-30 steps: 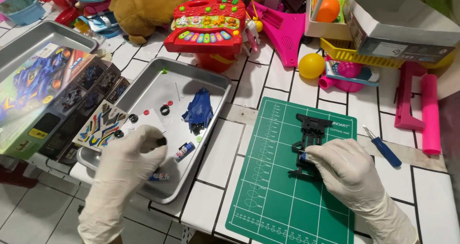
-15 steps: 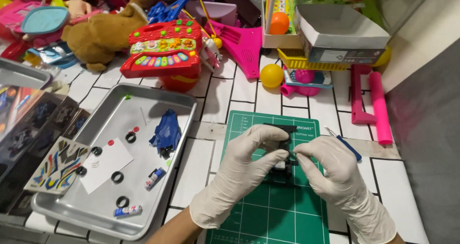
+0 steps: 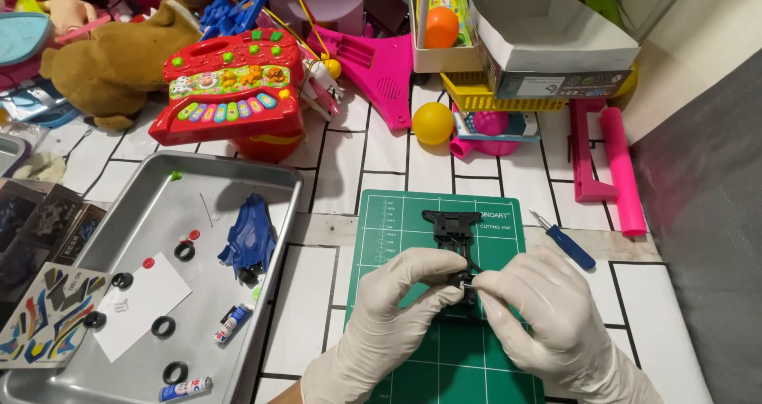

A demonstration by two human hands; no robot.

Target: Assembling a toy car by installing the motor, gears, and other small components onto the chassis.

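Over the green mat (image 3: 413,364), my left hand (image 3: 389,313) and right hand (image 3: 548,317) pinch the black chassis (image 3: 454,229), seemingly its near end, long axis pointing away, bare mat around it.

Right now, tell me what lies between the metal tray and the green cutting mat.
Head view: only bare white tiled tabletop lies between the metal tray and the green cutting mat.

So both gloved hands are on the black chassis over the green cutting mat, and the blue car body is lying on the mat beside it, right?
Not quite. The blue car body lies in the metal tray, not on the mat. The head view shows it there, left of the green cutting mat, where the left hand and right hand hold the black chassis.
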